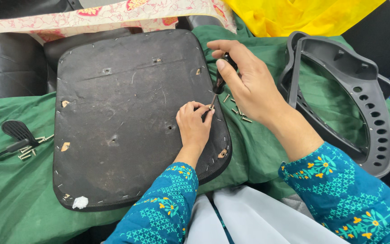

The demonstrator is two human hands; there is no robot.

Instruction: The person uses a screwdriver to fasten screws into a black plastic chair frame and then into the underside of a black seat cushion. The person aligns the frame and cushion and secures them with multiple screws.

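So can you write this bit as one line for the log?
right hand: holds screwdriver | left hand: steadies its tip on seat bottom | loose screws: on green cloth

Head view. Your right hand (244, 83) grips a black-handled screwdriver (219, 83), tip angled down toward 7 o'clock onto the right edge of the upturned black seat base (123, 117). Your left hand (194, 124) rests on that base, fingertips (208, 110) pinched at the tip. Loose screws (236, 108) lie on the green cloth (14, 190) just beside the tip, at 3 o'clock. A black plastic frame (366, 104) lies further toward 3 o'clock; a black lever (16, 131) and more screws (28, 151) sit at 9 o'clock of the base.
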